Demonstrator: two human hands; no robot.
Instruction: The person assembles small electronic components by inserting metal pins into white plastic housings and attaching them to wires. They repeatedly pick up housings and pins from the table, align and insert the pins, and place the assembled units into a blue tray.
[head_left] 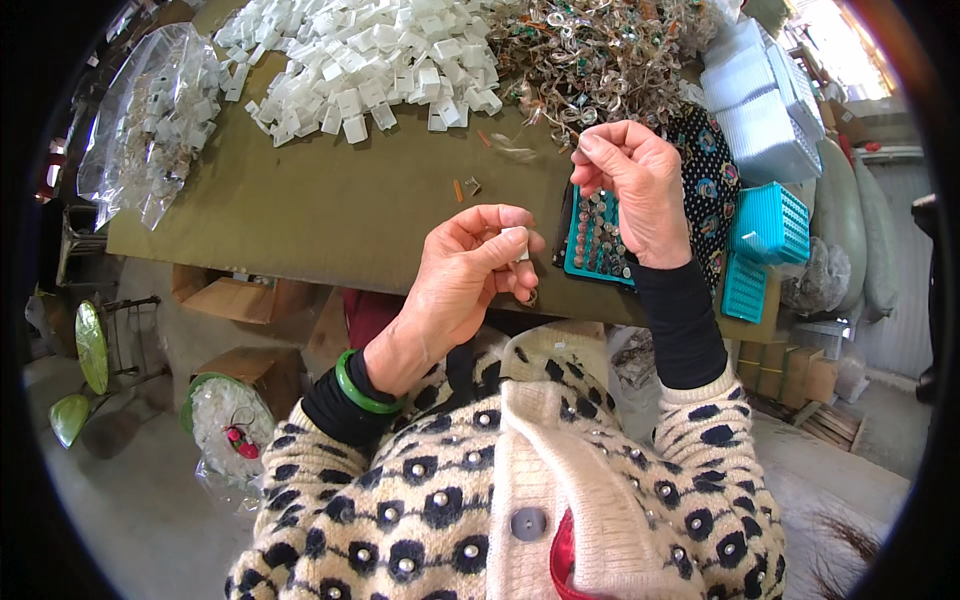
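Observation:
My left hand (450, 275) is closed, thumb against fingers, around a small white card (522, 247) like those in the heap. Something small and dark shows below its fingertips, too small to name. My right hand (645, 190) is raised in a pinch near the tangled heap of small trinkets (600, 60); whatever is between its fingertips is too small to make out. Partly behind that hand lies a turquoise tray (598, 255) with rows of small round pieces. The large pile of white cards (380, 60) spreads across the back of the table.
A clear plastic bag (160, 110) of small pieces lies at the table's left. White trays (760, 100) and turquoise trays (770, 225) are stacked on the right, beside dark patterned cloth (708, 170). A small orange piece (458, 190) lies on the table (300, 210). Cardboard boxes (235, 295) stand below.

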